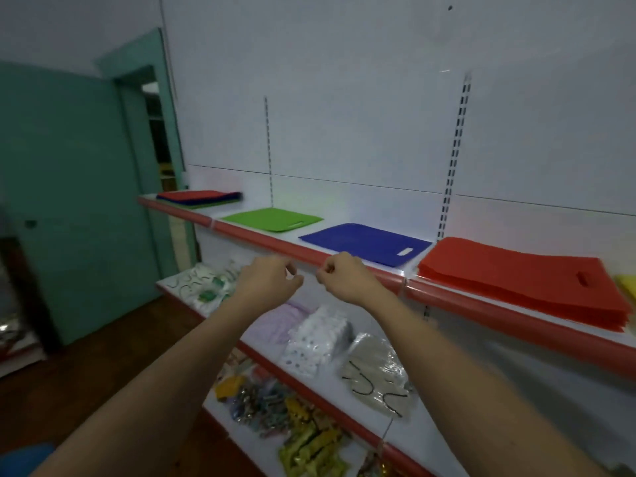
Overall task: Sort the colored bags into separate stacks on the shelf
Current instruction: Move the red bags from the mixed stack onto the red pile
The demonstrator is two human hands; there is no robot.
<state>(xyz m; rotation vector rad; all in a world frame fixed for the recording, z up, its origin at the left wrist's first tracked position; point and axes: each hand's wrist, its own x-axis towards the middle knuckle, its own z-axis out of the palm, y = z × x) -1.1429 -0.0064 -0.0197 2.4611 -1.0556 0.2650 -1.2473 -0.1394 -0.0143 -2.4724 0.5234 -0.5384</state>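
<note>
On the top shelf (261, 239) with a red front edge lie a mixed pile of bags (201, 198) at the far left, red on top with blue and green below, then a green bag (272, 219), a blue bag (364, 242) and a thick red stack (523, 284). A yellow bag (628, 284) shows at the right edge. My left hand (272, 282) and my right hand (340, 275) hover side by side just in front of the shelf edge, below the blue bag. Their fingers are loosely curled and hold nothing.
Lower shelves carry packaged goods: patterned packs (203, 284), a white dotted pack (320, 339), a beige pack (378, 373) and small coloured items (303, 428). A teal door (72, 187) stands open at the left. Slotted shelf uprights (454, 156) run up the white back wall.
</note>
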